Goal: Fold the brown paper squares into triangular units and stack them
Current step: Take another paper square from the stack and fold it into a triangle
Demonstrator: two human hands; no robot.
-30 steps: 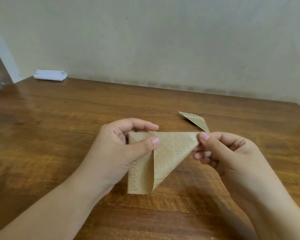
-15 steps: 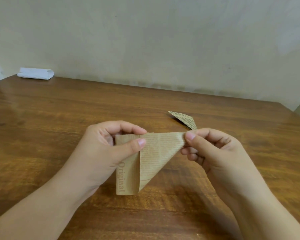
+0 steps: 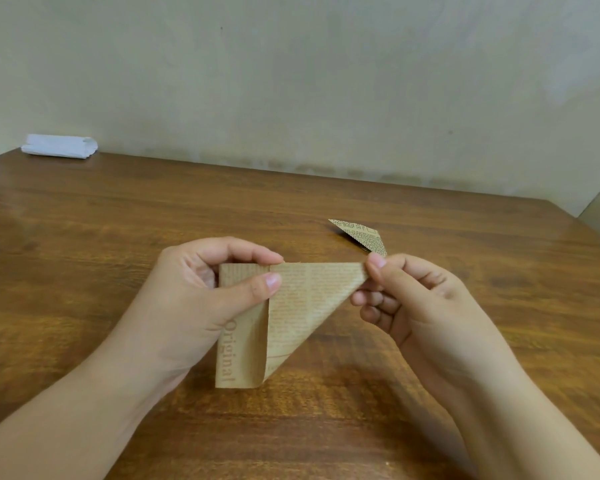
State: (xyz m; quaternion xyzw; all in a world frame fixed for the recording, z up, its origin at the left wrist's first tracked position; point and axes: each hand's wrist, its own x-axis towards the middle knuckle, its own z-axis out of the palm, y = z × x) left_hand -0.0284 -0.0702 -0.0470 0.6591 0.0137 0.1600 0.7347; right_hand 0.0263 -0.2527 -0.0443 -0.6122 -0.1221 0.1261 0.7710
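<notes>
Held above the wooden table (image 3: 118, 237): a brown printed paper (image 3: 302, 306), partly folded into a triangle. Pinched at its top left by the left hand (image 3: 201, 299), thumb over fingers; pinched at the right corner by the right hand (image 3: 416, 299). Behind, on the table, lay a folded triangular unit (image 3: 364, 235); far left, a white cloth (image 3: 59, 146).

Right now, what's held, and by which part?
One brown paper, in both hands: left hand pinches its top left edge, right hand pinches its top right corner.
</notes>
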